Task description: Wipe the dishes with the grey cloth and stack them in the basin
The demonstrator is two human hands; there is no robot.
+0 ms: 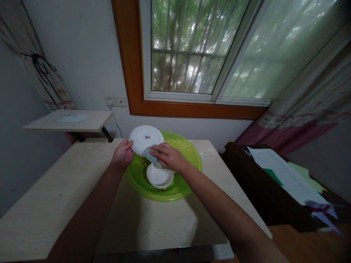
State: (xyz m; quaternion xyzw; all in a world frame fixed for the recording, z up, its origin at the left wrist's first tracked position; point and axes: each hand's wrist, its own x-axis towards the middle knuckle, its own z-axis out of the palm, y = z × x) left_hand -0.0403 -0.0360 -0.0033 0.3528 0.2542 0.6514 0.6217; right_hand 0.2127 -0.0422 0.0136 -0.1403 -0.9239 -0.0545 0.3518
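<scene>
My left hand (124,154) grips the left edge of a white plate (145,134), tilted so that its underside with a small red and blue mark faces me. In my right hand (170,156) is a bunched grey cloth (149,155), pressed against the lower part of the plate. Below the cloth, a white bowl (159,176) sits in a round green plastic basin (164,197). Thin sticks, perhaps chopsticks, show partly beside the bowl; my right hand and the cloth hide some of the basin's contents.
The basin stands on a pale wooden table (68,190). A raised shelf (68,122) is at the back left, below a wall socket (115,101). Right of the table, papers (285,175) lie on a dark brown piece of furniture (255,186). A barred window is behind.
</scene>
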